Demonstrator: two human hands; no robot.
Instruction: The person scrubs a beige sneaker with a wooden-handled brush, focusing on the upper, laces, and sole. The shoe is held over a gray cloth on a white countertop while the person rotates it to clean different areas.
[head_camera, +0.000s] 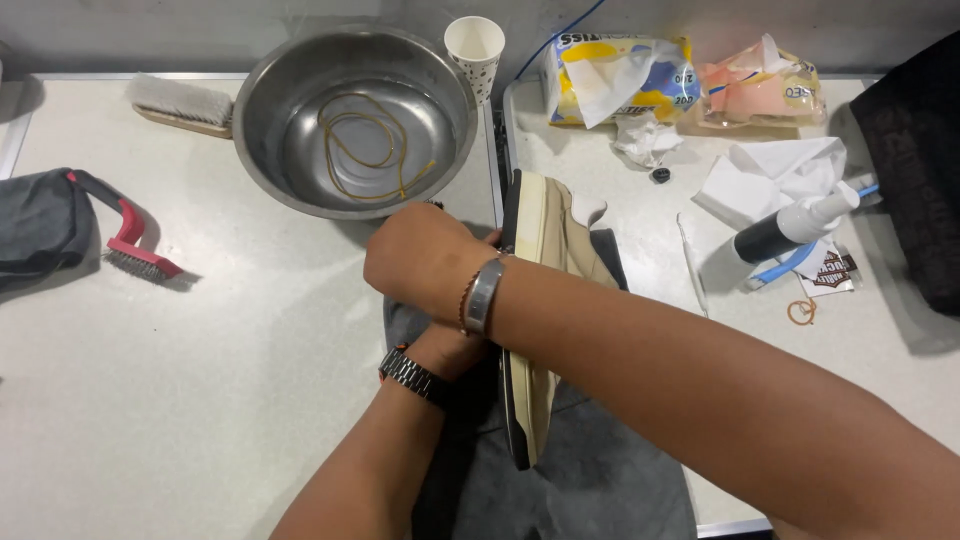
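Right hand (425, 262): crosses over from the right, a metal bracelet at the wrist, fingers curled against the side of the shoe; the grip itself is turned away from the camera, so I cannot tell how tightly it closes.
Left hand (455, 345): comes up from below with a dark wristwatch, mostly hidden under the right wrist; its fingers cannot be seen.
Shoe (540, 300): beige with a pale sole edged in black, lying on its side, sole facing left, touching both hands.
Grey cloth (590, 470): spread on the worktop (200, 400) under the shoe.
Wire brush (135, 245): red handle, lying to the left beside a dark grey cloth bundle (40, 220).
Spray bottle (795, 228): white head, dark body, on its side to the right, near white tissues (775, 170).
Steel bowl (355, 120): further back, with a yellowish lace looped inside.
Scrub brush (180, 103): pale bristles, just left of the bowl.
Paper cup (475, 50): upright by the bowl's right rim.
Tissue packs (620, 75): at the back right edge.
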